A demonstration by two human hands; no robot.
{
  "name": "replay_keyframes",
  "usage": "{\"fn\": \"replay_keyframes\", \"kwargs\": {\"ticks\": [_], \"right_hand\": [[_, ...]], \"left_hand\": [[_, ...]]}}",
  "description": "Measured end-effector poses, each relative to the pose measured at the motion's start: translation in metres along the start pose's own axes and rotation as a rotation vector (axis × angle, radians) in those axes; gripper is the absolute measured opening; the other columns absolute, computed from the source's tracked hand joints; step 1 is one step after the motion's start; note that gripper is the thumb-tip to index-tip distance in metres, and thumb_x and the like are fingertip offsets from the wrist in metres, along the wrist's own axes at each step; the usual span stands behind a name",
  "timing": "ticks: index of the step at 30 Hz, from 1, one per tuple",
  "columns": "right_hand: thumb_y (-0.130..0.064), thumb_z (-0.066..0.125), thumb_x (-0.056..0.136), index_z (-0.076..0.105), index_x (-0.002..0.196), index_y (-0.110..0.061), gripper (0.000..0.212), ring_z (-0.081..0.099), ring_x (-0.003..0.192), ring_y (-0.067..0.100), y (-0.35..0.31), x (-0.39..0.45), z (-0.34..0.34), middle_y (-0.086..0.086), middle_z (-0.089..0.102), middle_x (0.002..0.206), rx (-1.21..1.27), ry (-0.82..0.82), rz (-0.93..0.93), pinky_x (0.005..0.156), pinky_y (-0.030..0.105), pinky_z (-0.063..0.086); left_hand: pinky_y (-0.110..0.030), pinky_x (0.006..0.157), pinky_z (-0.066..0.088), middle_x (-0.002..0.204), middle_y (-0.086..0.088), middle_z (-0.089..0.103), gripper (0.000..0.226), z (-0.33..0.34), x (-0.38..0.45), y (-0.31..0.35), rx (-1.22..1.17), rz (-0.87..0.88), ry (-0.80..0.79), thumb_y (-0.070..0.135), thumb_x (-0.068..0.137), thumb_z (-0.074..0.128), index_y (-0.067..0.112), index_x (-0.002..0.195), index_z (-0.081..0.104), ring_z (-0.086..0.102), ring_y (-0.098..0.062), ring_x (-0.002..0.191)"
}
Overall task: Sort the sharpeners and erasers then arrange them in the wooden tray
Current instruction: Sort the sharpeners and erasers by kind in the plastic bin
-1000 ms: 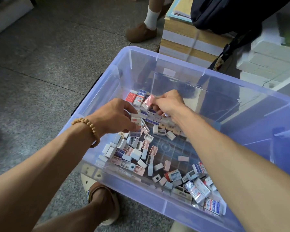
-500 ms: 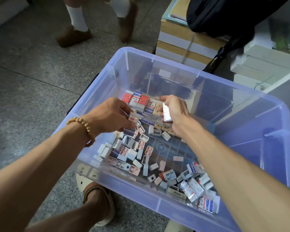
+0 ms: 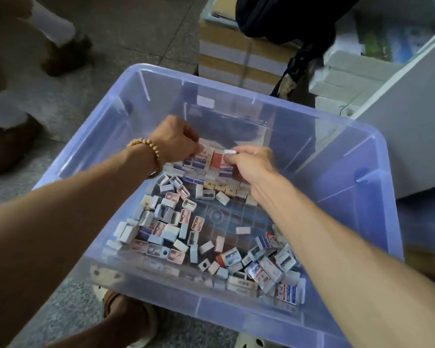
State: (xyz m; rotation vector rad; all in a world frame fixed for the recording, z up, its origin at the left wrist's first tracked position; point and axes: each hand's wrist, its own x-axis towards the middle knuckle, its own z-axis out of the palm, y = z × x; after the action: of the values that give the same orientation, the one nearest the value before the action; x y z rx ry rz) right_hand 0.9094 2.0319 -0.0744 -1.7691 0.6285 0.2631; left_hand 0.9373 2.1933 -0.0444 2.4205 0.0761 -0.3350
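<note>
Risking a toppled eraser row (image 3: 206, 163) at the bin's (image 3: 377, 222) far wall.
Left hand (image 3: 173, 141) pinched a boxed eraser (image 3: 203, 146); right hand (image 3: 249, 164) pinched a white piece (image 3: 229, 152); a nudge might scatter neighbours.

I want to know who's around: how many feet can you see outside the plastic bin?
4. Two brown shoes with white socks at far left, the upper shoe and the lower shoe. A sandalled foot shows below the bin's near wall, and a pale clog's tip at the bottom edge. Others may be hidden.
</note>
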Motion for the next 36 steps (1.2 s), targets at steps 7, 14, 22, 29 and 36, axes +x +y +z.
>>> {"fn": "replay_keyframes", "kwargs": {"ticks": [7,14,22,29,36], "right_hand": [[-0.018,0.085,0.078,0.068,0.071,-0.029,0.022,0.073,0.085,0.018,0.001,0.008,0.023,-0.001,0.076,0.093,-0.050,0.054,-0.090,0.081,0.038,0.061],[-0.019,0.076,0.087,0.072,0.112,-0.012,0.026,0.063,0.092,0.011,0.005,-0.002,0.017,0.001,0.072,0.108,-0.244,0.065,-0.385,0.079,0.016,0.049],[-0.023,0.075,0.086,0.069,0.116,-0.014,0.033,0.047,0.105,0.018,0.023,-0.006,0.026,0.004,0.049,0.111,-0.780,-0.019,-0.733,0.082,0.027,0.041],[-0.013,0.070,0.085,0.072,0.102,-0.007,0.018,0.059,0.090,0.024,0.018,0.001,0.027,0.007,0.061,0.105,-0.774,-0.037,-0.846,0.075,0.033,0.049],[-0.024,0.073,0.086,0.070,0.102,-0.007,0.023,0.058,0.095,0.023,0.017,0.006,0.029,0.007,0.063,0.107,-0.747,-0.007,-0.871,0.078,0.036,0.050]], "left_hand": [[-0.035,0.081,0.054,0.092,-0.016,0.072,0.015,0.012,0.012,-0.020,0.251,0.203,0.229,0.005,0.082,0.072,0.006,0.096,0.074,0.066,-0.030,0.083],[-0.028,0.070,0.045,0.102,-0.013,0.068,0.032,-0.005,0.002,-0.035,0.410,0.473,0.041,0.015,0.077,0.081,0.010,0.107,0.072,0.059,-0.025,0.089],[-0.040,0.070,0.055,0.106,-0.014,0.064,0.032,0.006,-0.003,-0.052,0.495,0.611,0.115,0.018,0.079,0.079,0.009,0.108,0.070,0.055,-0.028,0.096],[-0.037,0.072,0.047,0.103,-0.011,0.061,0.034,0.009,0.002,-0.058,0.442,0.578,0.120,0.015,0.074,0.082,0.011,0.105,0.071,0.052,-0.028,0.093],[-0.042,0.077,0.048,0.111,-0.009,0.061,0.038,0.012,0.006,-0.056,0.446,0.529,0.150,0.018,0.077,0.079,0.014,0.114,0.068,0.052,-0.029,0.098]]}}
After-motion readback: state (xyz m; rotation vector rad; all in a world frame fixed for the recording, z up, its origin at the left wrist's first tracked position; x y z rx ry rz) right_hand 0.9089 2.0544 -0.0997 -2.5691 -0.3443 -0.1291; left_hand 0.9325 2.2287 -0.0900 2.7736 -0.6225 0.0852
